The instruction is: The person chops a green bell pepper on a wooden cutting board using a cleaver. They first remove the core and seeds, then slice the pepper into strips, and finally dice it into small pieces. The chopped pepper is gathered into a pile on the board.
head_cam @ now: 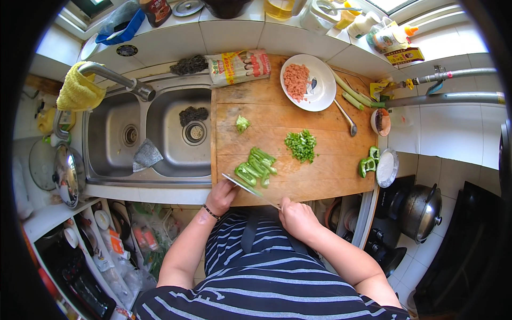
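Observation:
My right hand [300, 219] is closed on the handle end of a kitchen knife [244, 186], whose blade reaches left over the near edge of a wooden cutting board [256, 116]. At the blade's far end is my left hand [222, 197], its fingers bent against the blade; whether they also grip something behind it is hidden. Green pepper strips [258, 166] lie just beyond the blade. Farther up the board are a pile of diced green pepper [301, 146] and a small pale green pepper piece [242, 124]. A white plate [324, 90] holds minced meat [296, 82].
Left of the board is a double steel sink [178, 160] with a faucet [120, 80]. A spoon [348, 120], scallion stalks [348, 90], pepper pieces [367, 164], a small bowl [380, 122] and a dish of white powder [387, 168] are at the right. A printed bag [240, 68] lies behind.

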A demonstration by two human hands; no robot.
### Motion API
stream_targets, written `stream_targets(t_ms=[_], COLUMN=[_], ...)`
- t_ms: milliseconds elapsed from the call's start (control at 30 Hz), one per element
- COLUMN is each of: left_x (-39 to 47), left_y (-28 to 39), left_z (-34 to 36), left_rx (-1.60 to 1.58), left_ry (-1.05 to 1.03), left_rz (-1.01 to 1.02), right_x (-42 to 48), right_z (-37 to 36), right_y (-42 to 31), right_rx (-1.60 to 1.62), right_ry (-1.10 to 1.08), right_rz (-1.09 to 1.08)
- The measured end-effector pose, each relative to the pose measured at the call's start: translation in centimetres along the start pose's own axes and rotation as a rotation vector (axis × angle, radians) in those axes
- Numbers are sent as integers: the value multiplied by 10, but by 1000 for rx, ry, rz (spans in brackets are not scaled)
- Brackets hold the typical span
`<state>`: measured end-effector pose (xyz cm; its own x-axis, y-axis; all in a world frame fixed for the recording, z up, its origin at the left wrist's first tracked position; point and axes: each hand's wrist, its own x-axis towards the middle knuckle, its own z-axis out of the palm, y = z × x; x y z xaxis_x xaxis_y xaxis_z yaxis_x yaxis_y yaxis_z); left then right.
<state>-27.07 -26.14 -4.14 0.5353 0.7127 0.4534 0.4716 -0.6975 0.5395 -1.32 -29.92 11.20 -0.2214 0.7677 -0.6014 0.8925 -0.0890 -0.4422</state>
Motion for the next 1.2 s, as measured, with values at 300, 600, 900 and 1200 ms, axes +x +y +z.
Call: stream_targets(t_ms=[300,600,900,1200], left_x=[6,-1,-9,-1], left_y=[3,1,4,4], left_z=[-5,1,4,0], left_rx=[28,6,9,-46], left_ry=[3,17,78,122], left_rz=[-17,-46,-132,-103], right_x=[3,32,27,1], right_z=[0,41,32,-3], right_y=[2,18,16,-12], right_rx=[-46,4,56,-47], right_ry=[-73,23,91,-72], right_rz=[-4,-7,-42,8])
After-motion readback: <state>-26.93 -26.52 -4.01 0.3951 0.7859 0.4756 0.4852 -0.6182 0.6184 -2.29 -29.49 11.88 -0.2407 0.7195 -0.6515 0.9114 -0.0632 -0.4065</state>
